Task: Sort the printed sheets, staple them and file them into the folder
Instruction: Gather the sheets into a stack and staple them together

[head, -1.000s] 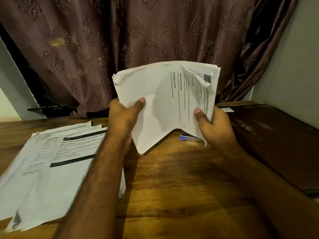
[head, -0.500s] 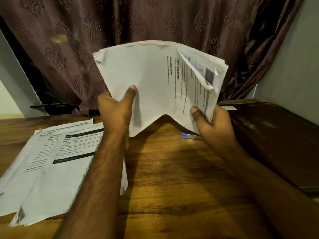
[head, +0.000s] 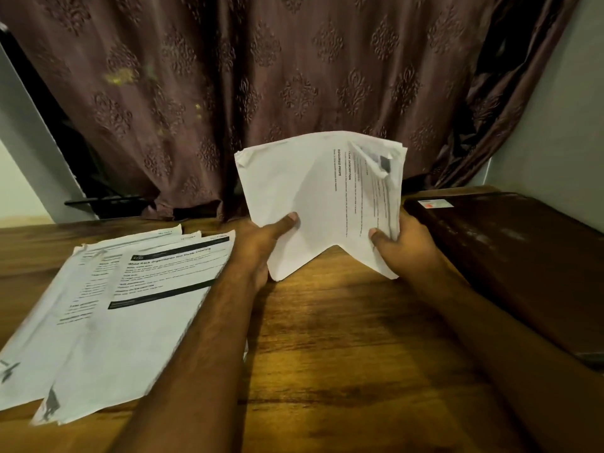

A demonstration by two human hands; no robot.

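The wooden bench (head: 343, 354) carries the whole job, and it lies below and toward the person from the grip, left bare there, probably as room to square up the paper. Well off to the right of the grip sits a dark brown folder (head: 510, 256), shut and flat, likely parked within reach for the filing that comes last. To the left of the grip and lower, a fanned pile of printed sheets (head: 130, 305) rests on the bench, overlapped so their headings show, which reads as paper already sorted out. Between the two hands a stack of sheets (head: 313, 204) is held upright above the bench, sagging into a V at its lower edge because only its two sides are supported. The left hand (head: 258, 246) pinches the stack's left edge, thumb on the front; the right hand (head: 402, 246) pinches the right edge likewise, where a top corner curls over. No stapler shows.
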